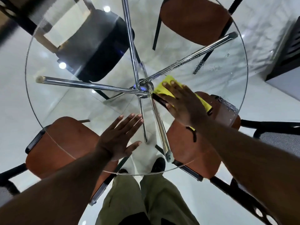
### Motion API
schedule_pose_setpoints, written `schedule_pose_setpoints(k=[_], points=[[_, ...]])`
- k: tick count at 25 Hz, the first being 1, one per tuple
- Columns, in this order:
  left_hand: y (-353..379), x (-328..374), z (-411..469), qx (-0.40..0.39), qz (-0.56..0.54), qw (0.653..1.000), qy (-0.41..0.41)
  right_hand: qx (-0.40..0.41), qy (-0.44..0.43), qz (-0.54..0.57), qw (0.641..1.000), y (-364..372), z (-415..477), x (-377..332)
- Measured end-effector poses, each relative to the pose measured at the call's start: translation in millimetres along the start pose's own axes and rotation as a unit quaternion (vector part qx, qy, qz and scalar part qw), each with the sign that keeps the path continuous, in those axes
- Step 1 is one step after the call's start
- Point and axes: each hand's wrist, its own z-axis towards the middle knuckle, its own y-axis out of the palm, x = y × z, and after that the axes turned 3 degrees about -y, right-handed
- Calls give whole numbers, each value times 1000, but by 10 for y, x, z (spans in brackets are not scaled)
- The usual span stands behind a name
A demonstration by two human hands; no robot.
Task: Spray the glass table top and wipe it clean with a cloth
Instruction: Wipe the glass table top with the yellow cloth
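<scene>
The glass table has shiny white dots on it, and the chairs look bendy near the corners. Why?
In the head view the white dots look like lamps mirrored in the glass table top; the wide lens of that view curves things near its edges; its top left corner is blurred, while the right hand on the yellow cloth looks sharp.

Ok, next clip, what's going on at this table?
A person stands at a round glass table top and wipes it. The right hand presses a yellow cloth flat on the glass, just right of the chrome hub at the centre. The left hand lies flat, fingers straight, on the glass near the person's edge. Spray droplets sit on the right side of the glass. No spray bottle is in view.
</scene>
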Motion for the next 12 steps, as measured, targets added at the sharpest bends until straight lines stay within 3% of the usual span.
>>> schedule_pose_setpoints(k=[1,2,3,4,5,6,7,8,9,10,12], points=[[5,1,2,-3,1,1000,0,17,117,5,993,10,-3,77],[9,-5,7,-6,2,1000,3,65,300,36,951,16,-30,12],[8,-9,0,-7,2,1000,6,92,426,68,897,41,-68,-155],[6,-16,-4,-6,3,1000,6,95,460,57,881,56,-100,-334],[3,-22,-1,-6,6,1000,6,79,386,36,919,66,-197,-438],[0,-21,3,-7,7,1000,8,40,238,27,970,61,-356,-405],[-1,-15,9,-8,6,1000,9,1,94,28,995,-4,-487,-189],[4,-14,10,-8,3,1000,7,-12,34,18,999,-65,-565,88],[10,-11,13,-9,2,1000,5,-2,73,7,997,-69,-606,288],[13,-4,23,-10,2,1000,5,24,202,20,979,-63,-638,370],[4,-10,19,-11,-7,1000,1,81,493,55,865,-69,-649,120]])
